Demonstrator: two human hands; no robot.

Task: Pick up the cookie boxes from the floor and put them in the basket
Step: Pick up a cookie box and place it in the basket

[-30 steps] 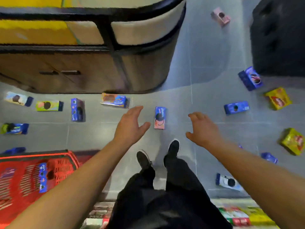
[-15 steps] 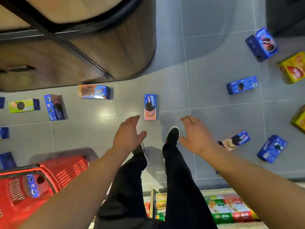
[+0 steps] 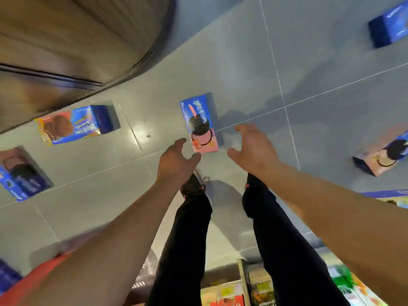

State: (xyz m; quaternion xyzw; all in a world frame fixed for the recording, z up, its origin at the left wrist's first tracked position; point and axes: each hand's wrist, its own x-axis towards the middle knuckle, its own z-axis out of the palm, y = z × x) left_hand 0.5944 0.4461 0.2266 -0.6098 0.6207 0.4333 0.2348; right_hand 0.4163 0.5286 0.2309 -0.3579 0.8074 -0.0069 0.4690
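While both hands hover spread and empty, left hand (image 3: 176,161) and right hand (image 3: 254,149) flank the pink-and-blue cookie box (image 3: 198,124) at 12 o'clock; next they'd need to drop lower and clamp it.

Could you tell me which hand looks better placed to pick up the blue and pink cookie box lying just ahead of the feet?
Probably the left hand: its open fingers nearly reach the box; the right hand hovers off to its side.
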